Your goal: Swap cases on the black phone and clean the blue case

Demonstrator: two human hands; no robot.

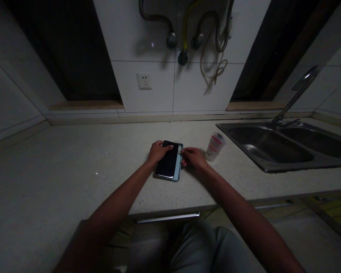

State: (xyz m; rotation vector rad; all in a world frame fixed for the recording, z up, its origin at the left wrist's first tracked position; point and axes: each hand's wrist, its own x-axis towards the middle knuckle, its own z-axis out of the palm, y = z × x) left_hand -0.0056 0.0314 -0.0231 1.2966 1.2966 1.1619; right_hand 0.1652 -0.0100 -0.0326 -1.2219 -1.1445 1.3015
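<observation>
A black phone (pixel 167 163) lies partly out of its light blue case (pixel 178 167) on the pale countertop (pixel 74 159). My left hand (pixel 158 151) grips the phone's upper left corner, thumb over the dark screen. My right hand (pixel 193 157) pinches the case's right edge near the top, fingers curled together. Phone and case rest on the counter between both hands.
A small white bottle with a red label (pixel 215 146) stands just right of my right hand. Further right is a steel double sink (pixel 272 146) with a tap (pixel 298 91). A wall socket (pixel 144 80) and hanging hoses (pixel 213 45) are on the tiled back wall. A drawer handle (pixel 167 218) runs below the counter edge.
</observation>
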